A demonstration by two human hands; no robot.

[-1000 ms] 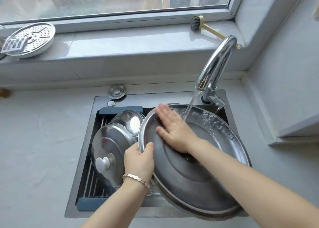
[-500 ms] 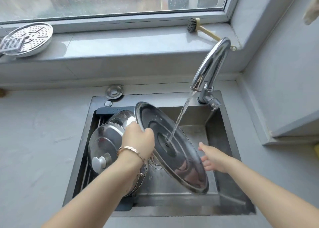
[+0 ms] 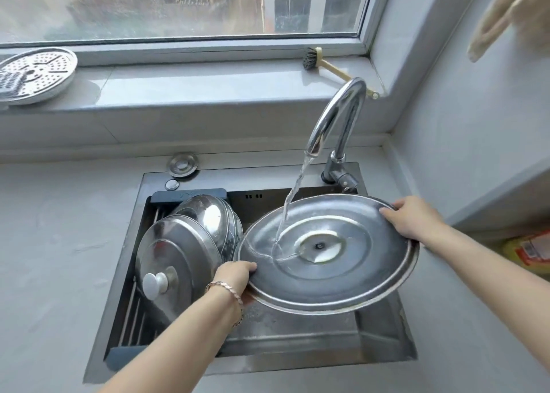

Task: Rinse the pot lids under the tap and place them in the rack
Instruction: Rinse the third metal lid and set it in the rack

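Head view: large lid turned flat under the stream

Item: large lid (image 3: 351, 261), underside up over the sink (image 3: 297, 348); half a second ago it stood on edge. Tap (image 3: 336, 118) water lands at 9 o'clock of its centre. Judged: mid-rinse, racking pending.
Left hand (image 3: 233, 275): clasps rim, 8 o'clock.
Right hand (image 3: 412, 217): newly clasps rim, 2 o'clock.
Rack (image 3: 140, 318): two lids (image 3: 178, 258), 9 o'clock

Both hands, left hand (image 3: 235, 275) and right hand (image 3: 412, 218), grip opposite rims of a large lid (image 3: 351, 276) (underside up) under the tap (image 3: 336, 118), water striking left of centre.
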